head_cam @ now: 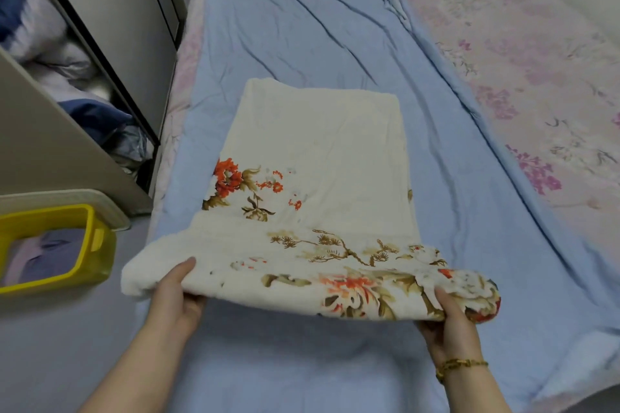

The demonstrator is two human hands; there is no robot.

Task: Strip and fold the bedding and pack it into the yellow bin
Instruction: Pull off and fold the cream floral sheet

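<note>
Cream floral blanket (318,157) in L hand (175,295), R hand (451,329)

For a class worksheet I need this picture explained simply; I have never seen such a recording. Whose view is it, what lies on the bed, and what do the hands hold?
There is no machine: a person wears a wide-angle camera on the head, so you look down at their own hands. The left hand and the right hand each grip the near edge of a cream flowered blanket, lifted slightly. The rest of it lies on a blue sheet spread over a pink flowered cover. Beside the bed at the left stands the yellow bin, with some cloth inside.
</note>
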